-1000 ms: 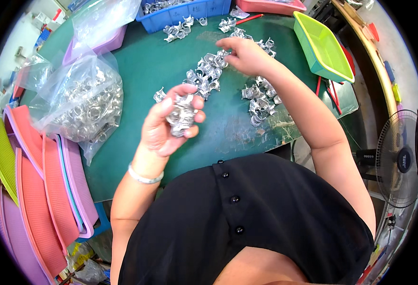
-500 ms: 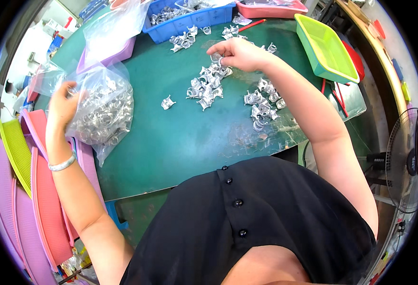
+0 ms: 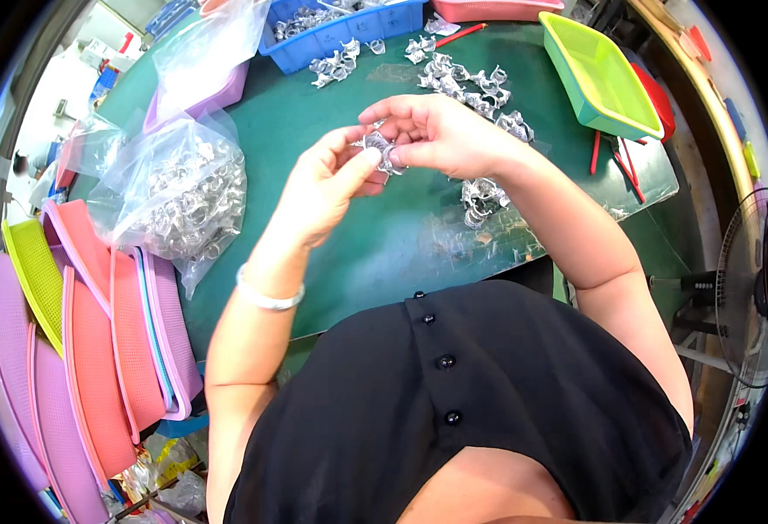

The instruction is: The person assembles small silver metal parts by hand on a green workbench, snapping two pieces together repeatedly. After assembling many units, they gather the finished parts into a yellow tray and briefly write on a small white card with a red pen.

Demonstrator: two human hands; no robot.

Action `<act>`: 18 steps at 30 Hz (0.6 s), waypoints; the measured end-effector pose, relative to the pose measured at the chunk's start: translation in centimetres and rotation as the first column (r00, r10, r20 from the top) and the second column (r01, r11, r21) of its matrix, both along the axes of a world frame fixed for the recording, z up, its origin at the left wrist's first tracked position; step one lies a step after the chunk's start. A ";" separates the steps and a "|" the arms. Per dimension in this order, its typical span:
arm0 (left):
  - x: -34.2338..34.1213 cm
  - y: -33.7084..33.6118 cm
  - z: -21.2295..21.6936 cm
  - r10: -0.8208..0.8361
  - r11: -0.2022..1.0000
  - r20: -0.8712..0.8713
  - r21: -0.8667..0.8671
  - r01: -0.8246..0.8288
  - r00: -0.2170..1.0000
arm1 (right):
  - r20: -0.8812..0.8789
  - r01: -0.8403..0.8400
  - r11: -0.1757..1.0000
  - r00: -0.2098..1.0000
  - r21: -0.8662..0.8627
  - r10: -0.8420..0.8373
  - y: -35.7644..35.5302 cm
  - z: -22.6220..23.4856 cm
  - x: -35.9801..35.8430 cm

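Note:
In front of me over the green table [image 3: 314, 271], my left hand [image 3: 318, 188] and my right hand [image 3: 454, 135] meet. Between their fingertips are openwork silver-coloured metal rings [image 3: 380, 148]; fingers partly cover them, so I cannot tell how many. Both hands are closed, thumbs pressing the metal. Beside my right wrist lies a pile of similar rings [image 3: 484, 201], and beyond that hand more rings [image 3: 454, 77] are strewn. To the left of my left hand sits a clear plastic bag [image 3: 187, 192] full of such rings.
A blue bin [image 3: 349, 39] holding metal pieces stands at the back, with a small ring cluster [image 3: 336, 65] before it. A lime-green basket [image 3: 607, 83] and red-handled pliers [image 3: 626, 170] are at right. Stacked plastic baskets [image 3: 96, 367] fill the left; a fan [image 3: 742, 288] stands far right.
My left hand has left the plastic bag and moved right to meet my right hand. My right hand has come slightly nearer, and metal rings are now between both hands.

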State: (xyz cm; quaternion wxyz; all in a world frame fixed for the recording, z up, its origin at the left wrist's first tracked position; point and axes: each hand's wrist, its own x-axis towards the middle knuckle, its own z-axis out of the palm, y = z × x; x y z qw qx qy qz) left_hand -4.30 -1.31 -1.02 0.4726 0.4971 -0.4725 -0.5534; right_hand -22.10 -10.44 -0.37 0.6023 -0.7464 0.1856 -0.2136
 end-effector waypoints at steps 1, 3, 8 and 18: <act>-0.5 -0.2 -0.9 -0.006 0.999 -0.124 0.037 0.010 0.992 | 0.006 0.045 0.998 0.999 -0.048 -0.045 0.4 -0.2 0.0; -1.2 -0.3 -1.8 0.008 1.000 -0.257 0.031 0.000 0.966 | 0.045 0.092 0.996 0.995 0.006 -0.092 0.7 -1.0 -0.5; -1.4 0.1 -2.8 0.000 0.996 -0.427 0.083 0.040 0.904 | 0.050 0.182 0.964 0.980 0.191 -0.195 1.8 -1.9 -1.4; -1.0 0.4 -3.5 0.090 0.986 0.072 -0.150 -0.079 0.993 | 0.014 0.231 0.877 0.965 0.420 -0.261 2.0 -1.7 -1.5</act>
